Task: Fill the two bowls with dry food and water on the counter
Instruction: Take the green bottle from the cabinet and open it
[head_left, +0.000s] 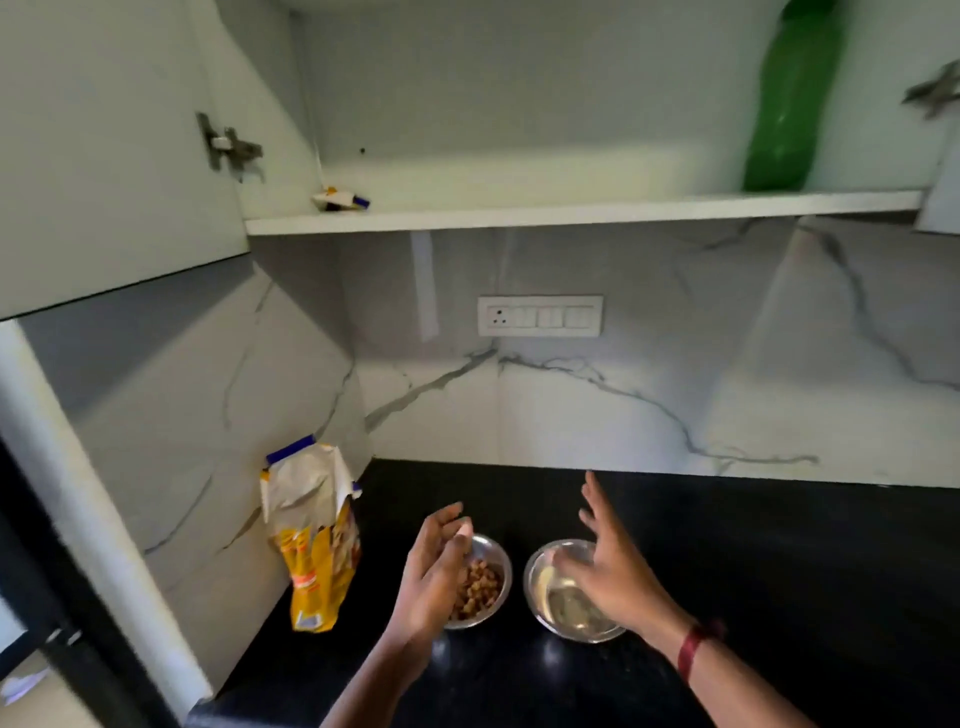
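Observation:
Two small steel bowls stand side by side on the black counter (779, 571). The left bowl (485, 584) holds brown dry food. The right bowl (563, 605) looks to hold clear water. My left hand (436, 566) hovers over the left bowl's near rim, fingers loosely curled, holding nothing I can see. My right hand (613, 566) is raised over the right bowl with fingers spread and empty. A yellow food bag (317, 540) with its top torn open stands against the left wall. A green bottle (789, 98) stands on the cabinet shelf above.
The open cabinet door (104, 145) hangs at upper left, with its white shelf (571, 210) overhead bearing a small wrapper (340, 200). A switch plate (540, 316) sits on the marble backsplash. A white pillar edge stands at left.

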